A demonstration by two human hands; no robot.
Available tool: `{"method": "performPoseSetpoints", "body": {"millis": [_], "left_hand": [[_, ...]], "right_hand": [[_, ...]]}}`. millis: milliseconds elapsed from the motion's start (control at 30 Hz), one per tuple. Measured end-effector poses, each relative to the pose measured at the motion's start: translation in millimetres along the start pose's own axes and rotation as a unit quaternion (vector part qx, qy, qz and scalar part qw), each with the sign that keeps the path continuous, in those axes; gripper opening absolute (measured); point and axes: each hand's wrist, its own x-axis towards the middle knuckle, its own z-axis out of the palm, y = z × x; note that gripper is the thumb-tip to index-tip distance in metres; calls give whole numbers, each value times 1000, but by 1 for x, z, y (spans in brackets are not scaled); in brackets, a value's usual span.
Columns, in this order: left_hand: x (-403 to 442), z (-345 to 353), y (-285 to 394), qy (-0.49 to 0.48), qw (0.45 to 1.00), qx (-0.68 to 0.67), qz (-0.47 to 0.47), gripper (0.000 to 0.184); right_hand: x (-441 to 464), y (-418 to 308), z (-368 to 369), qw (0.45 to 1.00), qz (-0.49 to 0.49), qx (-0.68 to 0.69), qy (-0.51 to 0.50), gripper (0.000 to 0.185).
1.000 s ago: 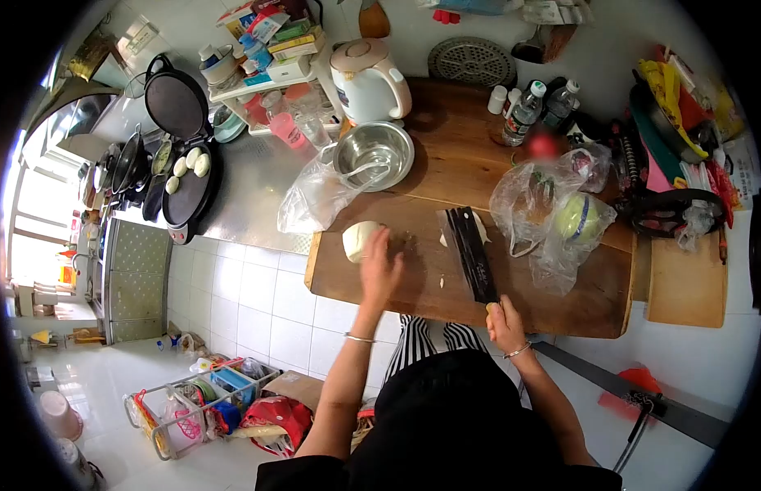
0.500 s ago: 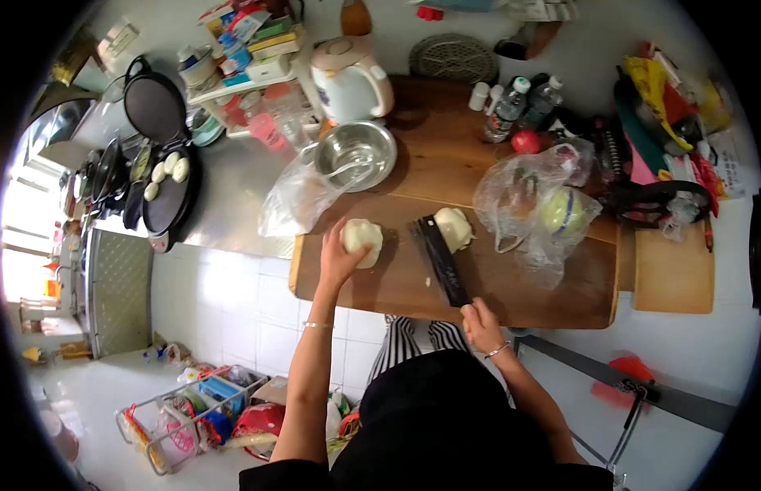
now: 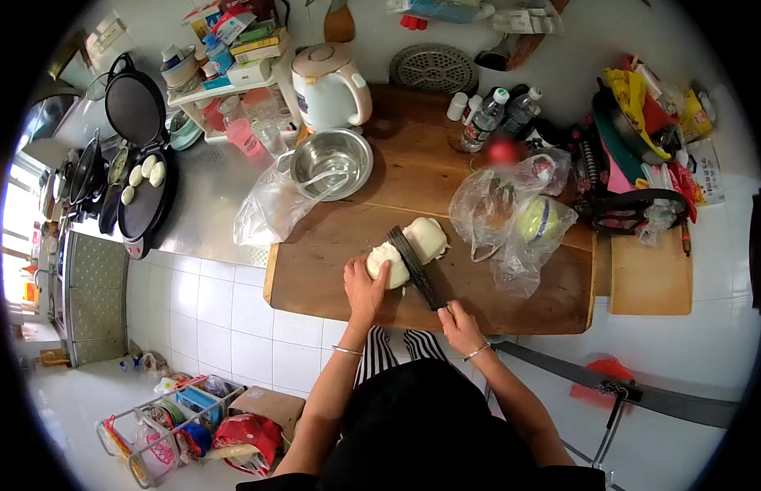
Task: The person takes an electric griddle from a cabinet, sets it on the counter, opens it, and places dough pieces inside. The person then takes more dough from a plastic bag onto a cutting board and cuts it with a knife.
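Observation:
Two pale lumps of dough lie on the wooden board (image 3: 315, 278). My left hand (image 3: 365, 290) grips the left dough lump (image 3: 392, 272), with its thumb on the near side and its fingers along the left edge. A dark kitchen cleaver (image 3: 416, 270) is held in my right hand (image 3: 462, 328), which is closed around the handle. The blade stands between the two lumps, close against the left one; whether it cuts into dough I cannot tell. Just beyond the blade is the right dough lump (image 3: 427, 239).
Behind the board are a steel bowl (image 3: 362, 167), a plastic bag (image 3: 262, 214) and a kettle (image 3: 327, 86). At right lies a bagged green vegetable (image 3: 537, 221), with bottles (image 3: 484, 121) farther back. An open electric griddle (image 3: 143, 214) at left holds several white dough pieces.
My left hand has moved the left dough lump rightward and nearer to me, up beside the cleaver. The cleaver now sits between both lumps. The camera view has shifted slightly.

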Motion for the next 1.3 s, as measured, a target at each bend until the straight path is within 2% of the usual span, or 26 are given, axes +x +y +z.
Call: {"method": "performPoseSetpoints", "body": {"millis": [33,67,100,133,167,267,433,633,1167,1267,1300], "left_hand": [[2,3,-2,40,998,36,40,55],[1,5,-5,40,998,38,38,55],[-1,5,-6,40,997,-43,40,52],[-2,6,-7,43,990,-123,44,48],[-3,7,-6,52,990,-117,57,43],[-7,10,-6,57,991,-117,32,42],[-10,15,-6,78,990,-106,52,42],[-10,21,-8,105,982,-151,32,45],[-10,20,-10,105,977,-186,6,46],[-10,20,-12,88,981,-173,7,41],[-9,21,-12,110,979,-170,28,41]], "right_hand": [[2,-5,-2,1000,-11,-4,5,32],[1,-9,-4,1000,-19,-7,10,32],[-3,-14,-5,1000,-18,-6,6,32],[-4,-19,-7,997,-58,-31,38,32],[-5,-23,-10,991,-99,-57,71,32],[-20,-41,-26,994,-85,-42,46,30],[-38,-44,-32,994,-86,-65,6,27],[-50,-41,-26,984,-138,-106,34,27],[-54,-46,-30,982,-114,-150,-3,27],[-54,-46,-29,981,-114,-159,-6,27],[-54,-50,-29,982,-111,-151,-10,26]]}}
